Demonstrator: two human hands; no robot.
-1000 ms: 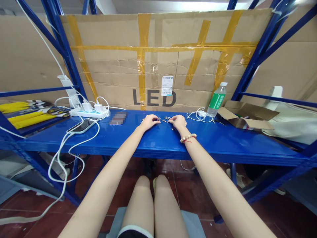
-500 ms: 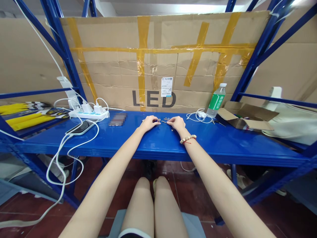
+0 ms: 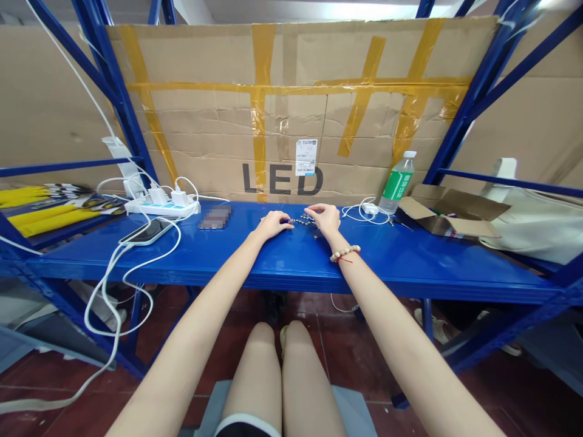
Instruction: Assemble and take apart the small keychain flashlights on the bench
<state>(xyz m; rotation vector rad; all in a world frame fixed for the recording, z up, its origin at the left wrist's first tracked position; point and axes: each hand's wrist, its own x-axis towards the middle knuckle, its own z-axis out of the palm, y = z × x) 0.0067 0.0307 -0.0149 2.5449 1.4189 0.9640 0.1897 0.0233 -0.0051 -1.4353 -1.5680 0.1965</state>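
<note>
My left hand (image 3: 274, 225) rests low over the blue tabletop, thumb and fingers curled together around the end of a small metallic chain-like piece, too tiny to name surely. Between my hands lie several small shiny pieces (image 3: 304, 220), gold and silver in colour. Just to their right is my right hand (image 3: 325, 218), its thumb and index finger brought together above them; what they pinch, if anything, is too small to make out. A beaded bracelet (image 3: 345, 253) with a red string circles my right wrist. One loose dark piece (image 3: 316, 237) lies nearer the front edge.
Left on the blue table (image 3: 291, 261) are a power strip (image 3: 161, 207), a phone (image 3: 148, 232) with white cables and a blurred flat item (image 3: 215, 217). Rightward stand a white charger (image 3: 370, 209), a bottle (image 3: 399, 183) and an open carton (image 3: 449, 209). Cardboard (image 3: 209, 133) closes the back.
My right hand has lifted slightly and shifted, its fingertips now farther back above the small pieces. My left hand stays almost in place. The whole view has tilted a little.
</note>
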